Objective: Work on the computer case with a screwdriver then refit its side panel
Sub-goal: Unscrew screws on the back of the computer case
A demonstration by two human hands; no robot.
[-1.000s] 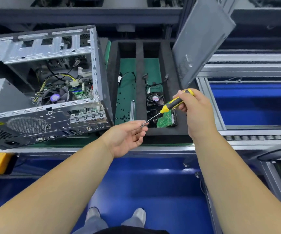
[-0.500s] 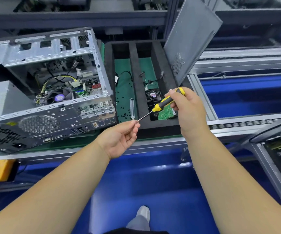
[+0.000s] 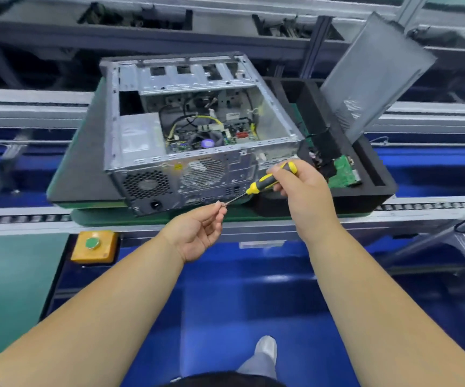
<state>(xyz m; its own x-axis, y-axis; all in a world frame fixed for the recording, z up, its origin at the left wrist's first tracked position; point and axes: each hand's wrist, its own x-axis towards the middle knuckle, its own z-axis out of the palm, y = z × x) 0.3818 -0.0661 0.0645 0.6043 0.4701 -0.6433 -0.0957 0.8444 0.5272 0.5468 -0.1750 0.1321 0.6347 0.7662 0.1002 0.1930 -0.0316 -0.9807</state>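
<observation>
The screwdriver (image 3: pixel 267 182) has a yellow-and-black handle and a thin silver shaft. The computer case (image 3: pixel 198 129) is bare silver-grey metal, its rear face patterned with round perforated grilles; yellow wires show inside. The side panel (image 3: pixel 376 74) is dark grey. The foam tray (image 3: pixel 365 191) is black, holding a green circuit board (image 3: pixel 344 171). A yellow box (image 3: pixel 94 247) carries a green button.

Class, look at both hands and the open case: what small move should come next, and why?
Probably carry the screwdriver to the computer case. The right hand grips its handle, the left hand pinches something tiny at its tip, seemingly a screw, and the side panel is off.
</observation>
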